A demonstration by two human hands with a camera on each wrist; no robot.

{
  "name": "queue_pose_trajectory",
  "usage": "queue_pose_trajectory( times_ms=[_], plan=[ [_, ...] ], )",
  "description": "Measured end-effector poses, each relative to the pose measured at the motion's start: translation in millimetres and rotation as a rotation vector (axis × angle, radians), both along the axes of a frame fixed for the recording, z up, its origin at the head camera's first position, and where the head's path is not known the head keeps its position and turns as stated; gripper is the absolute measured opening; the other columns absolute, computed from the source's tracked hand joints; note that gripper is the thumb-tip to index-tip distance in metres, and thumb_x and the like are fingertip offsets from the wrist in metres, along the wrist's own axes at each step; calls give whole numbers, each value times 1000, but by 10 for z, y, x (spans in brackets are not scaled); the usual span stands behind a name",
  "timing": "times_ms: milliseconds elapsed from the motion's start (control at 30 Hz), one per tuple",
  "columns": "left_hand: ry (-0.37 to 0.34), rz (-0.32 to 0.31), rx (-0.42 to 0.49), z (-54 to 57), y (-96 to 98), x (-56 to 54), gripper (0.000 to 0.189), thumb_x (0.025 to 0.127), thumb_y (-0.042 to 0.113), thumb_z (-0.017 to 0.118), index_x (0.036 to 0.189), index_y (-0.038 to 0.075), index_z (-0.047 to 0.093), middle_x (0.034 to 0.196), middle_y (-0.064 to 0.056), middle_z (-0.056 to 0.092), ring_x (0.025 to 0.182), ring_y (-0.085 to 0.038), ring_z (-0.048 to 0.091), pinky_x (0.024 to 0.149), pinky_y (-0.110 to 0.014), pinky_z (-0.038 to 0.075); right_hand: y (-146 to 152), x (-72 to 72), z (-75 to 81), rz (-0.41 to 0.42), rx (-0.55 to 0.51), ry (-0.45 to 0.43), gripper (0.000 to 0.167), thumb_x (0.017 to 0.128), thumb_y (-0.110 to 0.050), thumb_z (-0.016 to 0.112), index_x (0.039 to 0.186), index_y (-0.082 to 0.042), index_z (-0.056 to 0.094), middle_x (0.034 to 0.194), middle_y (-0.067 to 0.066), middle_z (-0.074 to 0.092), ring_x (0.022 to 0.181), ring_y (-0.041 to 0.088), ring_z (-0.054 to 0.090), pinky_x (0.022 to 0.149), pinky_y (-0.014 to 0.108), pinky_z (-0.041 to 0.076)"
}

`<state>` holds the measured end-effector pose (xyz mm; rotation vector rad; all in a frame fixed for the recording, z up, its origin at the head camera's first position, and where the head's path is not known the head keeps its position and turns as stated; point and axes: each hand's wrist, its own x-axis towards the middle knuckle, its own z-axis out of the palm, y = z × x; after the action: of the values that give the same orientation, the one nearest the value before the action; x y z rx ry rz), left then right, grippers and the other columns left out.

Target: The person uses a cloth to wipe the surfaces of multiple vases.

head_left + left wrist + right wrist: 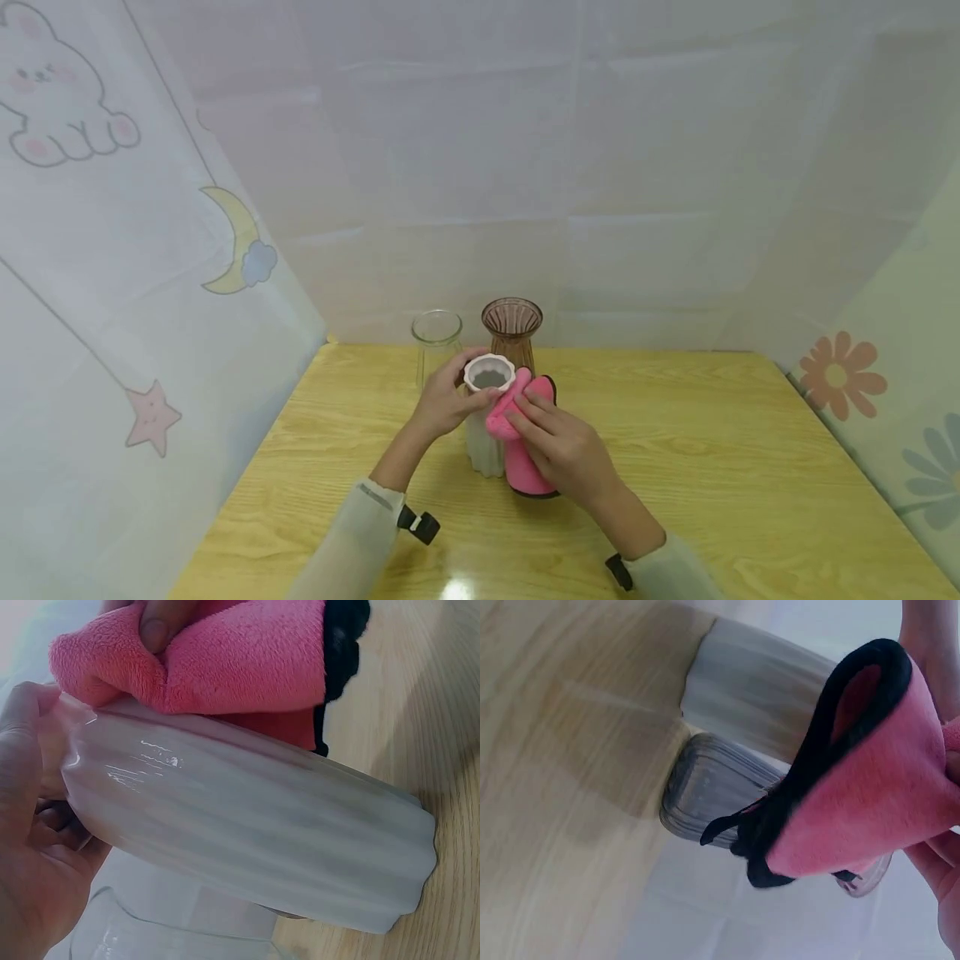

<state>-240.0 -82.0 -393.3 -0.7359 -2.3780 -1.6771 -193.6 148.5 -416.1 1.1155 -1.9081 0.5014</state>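
Observation:
A white fluted vase [483, 450] stands on the table with its scalloped mouth facing up. My left hand [444, 402] grips it around the neck, thumb on the near side. A pink plush cloth [240, 667] with black edging is bunched in my right hand [572, 454], which presses it against the vase's upper side. The lower part of the cloth hangs loose beside the vase in the right wrist view. Part of the right hand's fingers is hidden by the cloth's folds there.
Behind the white vase stand a clear glass vase [437, 327] at the left and a brownish-purple ribbed glass vase [512, 321] at the right. The wood-grain table [675, 467] meets a pale sheet [637, 250] at its back edge; printed sheets flank both sides.

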Motion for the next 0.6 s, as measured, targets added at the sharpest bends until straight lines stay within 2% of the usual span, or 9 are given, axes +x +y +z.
queue_pose_trajectory(
  times_ms=[100, 267, 433, 500, 600],
  plan=[
    [-6, -2, 3, 7, 4, -7, 69, 87, 30, 78, 142, -3, 52, 123, -15, 65, 111, -27, 63, 95, -44, 53, -21, 17, -22, -4, -3, -26, 40, 110, -28, 44, 117, -4, 76, 116, 18, 73, 109, 34, 70, 84, 41, 59],
    [-4, -9, 9, 18, 7, -23, 64, 88, 22, 77, 142, -3, 51, 124, -16, 64, 111, -28, 63, 95, -44, 53, -42, 34, -69, -7, -13, -16, 40, 110, -26, 44, 115, -4, 76, 112, 19, 74, 106, 34, 72, 82, 41, 59],
    [-12, -51, 36, 3, -5, -40, 61, 89, 15, 74, 143, -2, 51, 124, -19, 64, 112, -31, 63, 94, -42, 53, -58, 91, -188, -1, 15, -19, 39, 110, -25, 45, 112, -4, 77, 107, 17, 76, 101, 32, 73, 80, 41, 60],
    [-16, -77, 50, -13, -16, -53, 62, 90, 19, 74, 143, -2, 51, 125, -20, 63, 111, -32, 63, 92, -39, 54, -65, 119, -234, -4, 32, -30, 40, 110, -26, 44, 111, -4, 78, 106, 16, 76, 100, 31, 74, 80, 40, 60],
    [-36, -134, 85, -30, -32, -82, 70, 91, 33, 76, 145, -3, 49, 125, -21, 62, 108, -30, 63, 88, -32, 54, -73, 150, -290, -13, 50, -36, 39, 110, -25, 44, 111, -5, 78, 104, 15, 77, 99, 29, 74, 79, 39, 60]
  ],
)
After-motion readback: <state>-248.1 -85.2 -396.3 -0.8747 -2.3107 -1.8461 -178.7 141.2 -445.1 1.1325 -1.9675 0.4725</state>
